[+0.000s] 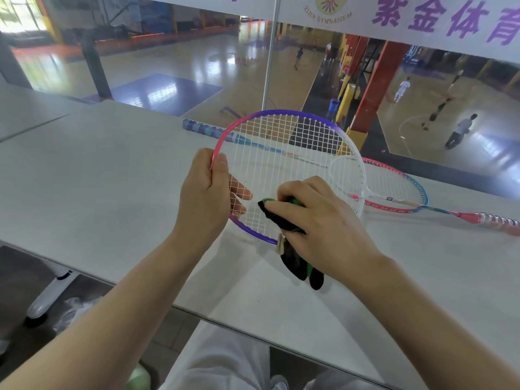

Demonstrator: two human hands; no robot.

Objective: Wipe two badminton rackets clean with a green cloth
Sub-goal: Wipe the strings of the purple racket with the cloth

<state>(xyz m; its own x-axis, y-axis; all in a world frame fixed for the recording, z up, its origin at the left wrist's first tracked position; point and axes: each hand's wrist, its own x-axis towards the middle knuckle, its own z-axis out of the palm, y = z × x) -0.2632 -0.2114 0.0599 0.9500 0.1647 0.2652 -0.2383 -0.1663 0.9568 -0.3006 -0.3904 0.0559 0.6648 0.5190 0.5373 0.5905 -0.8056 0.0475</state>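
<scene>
The person is holding the purple-and-pink racket (281,164) up off the table (112,170), its head tilted toward them. The left hand (205,192) is gripping the frame at its pink side, thumb lying along the rim and fingers (239,192) curling behind the strings. Just to the right of it, the right hand (318,218) is clutching the green cloth (281,218), bunched and dark in the folds, and pressing it against the lower part of the string bed; a loose tail of cloth is dangling below that hand, past the bottom of the rim. This racket's shaft and handle are hidden behind the right hand.

Beyond the right hand, the second racket (394,190), white, pink and blue, is lying flat on the table, its handle pointing off to the right. A third wrapped grip (202,128) is lying farther back, beyond the left hand.

A racket like this looks light and stiff at the rim, but the strings give and will flex under a hard push, so holding it by the frame, as the left hand is doing, seems the sound choice. The cloth is soft and limp, and is best kept wadded. Both forearms are reaching forward, wrists bent slightly inward toward each other.
</scene>
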